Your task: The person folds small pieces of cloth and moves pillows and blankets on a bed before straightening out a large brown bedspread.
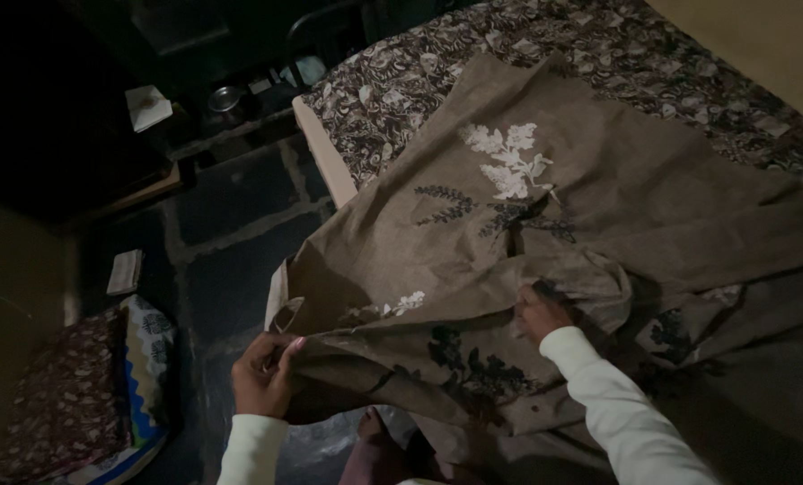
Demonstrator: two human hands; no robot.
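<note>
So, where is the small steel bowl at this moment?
In the head view, the steel bowl sits top left, on the dark ledge beyond the bed's corner.

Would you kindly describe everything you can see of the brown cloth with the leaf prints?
The brown cloth looks like a thin woven sheet, printed with white and dark leafy sprigs. It lies creased and spread over a bed with a patterned cover, its near edge bunched and lifted. The left hand pinches the folded corner by the bed's edge; the right hand grips a gathered fold further along.
</note>
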